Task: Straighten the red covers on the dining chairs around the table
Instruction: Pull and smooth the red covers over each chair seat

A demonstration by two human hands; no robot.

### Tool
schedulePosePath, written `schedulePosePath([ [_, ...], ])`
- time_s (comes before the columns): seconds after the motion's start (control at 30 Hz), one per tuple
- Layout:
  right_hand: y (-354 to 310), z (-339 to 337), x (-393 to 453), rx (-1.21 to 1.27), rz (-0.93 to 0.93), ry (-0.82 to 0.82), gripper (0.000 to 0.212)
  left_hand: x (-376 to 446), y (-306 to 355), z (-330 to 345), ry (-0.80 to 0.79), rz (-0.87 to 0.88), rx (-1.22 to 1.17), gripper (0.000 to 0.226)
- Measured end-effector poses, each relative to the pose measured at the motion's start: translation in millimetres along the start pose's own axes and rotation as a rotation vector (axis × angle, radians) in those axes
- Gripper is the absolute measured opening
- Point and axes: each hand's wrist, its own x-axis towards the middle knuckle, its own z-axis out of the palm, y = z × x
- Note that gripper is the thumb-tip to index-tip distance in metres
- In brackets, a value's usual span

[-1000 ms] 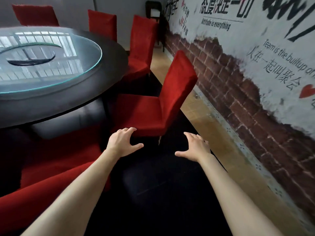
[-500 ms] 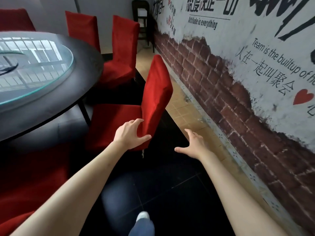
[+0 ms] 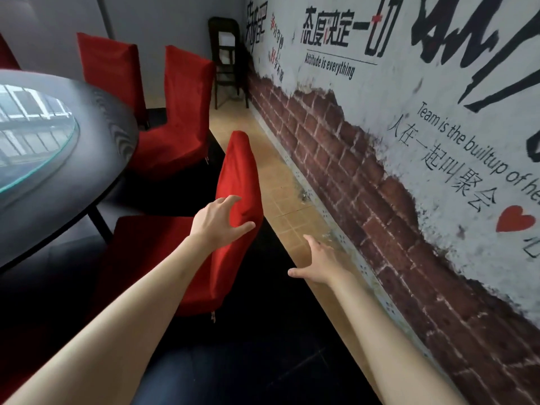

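Note:
The nearest dining chair (image 3: pixel 238 176) wears a red cover and stands side-on beside the round table (image 3: pixel 96 135). My left hand (image 3: pixel 217 220) reaches the near edge of its backrest, fingers and thumb spread on either side of the red fabric without closing. My right hand (image 3: pixel 317 258) hovers open to the right of the chair, over the floor, touching nothing. Two more red-covered chairs (image 3: pixel 187 92) (image 3: pixel 111 68) stand farther along the table.
A painted brick wall (image 3: pixel 380 185) runs along the right, leaving a narrow tiled aisle (image 3: pixel 274 182) between it and the chairs. A dark wooden chair (image 3: pixel 226 59) stands in the far corner. The table carries a glass turntable (image 3: pixel 35 135). Another red cover shows at bottom left.
I have moved closer to the nearest chair. My left hand has gone from below the seat up to the backrest's edge. My right hand stayed open and apart from the chair.

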Motion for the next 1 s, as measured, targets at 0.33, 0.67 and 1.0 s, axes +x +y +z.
schedulePosePath([
  [0.33,29,-85,149,-0.050,-0.265,-0.020,0.105,108,27,42,0.109,-0.212,0.029,0.072],
  [0.67,9,-145,282,-0.288,-0.652,-0.062,0.107,159,47,73,0.206,-0.430,0.104,0.066],
  [1.0,-75,-145,380,-0.537,-0.961,-0.013,0.114,200,24,95,0.257,-0.592,0.095,0.071],
])
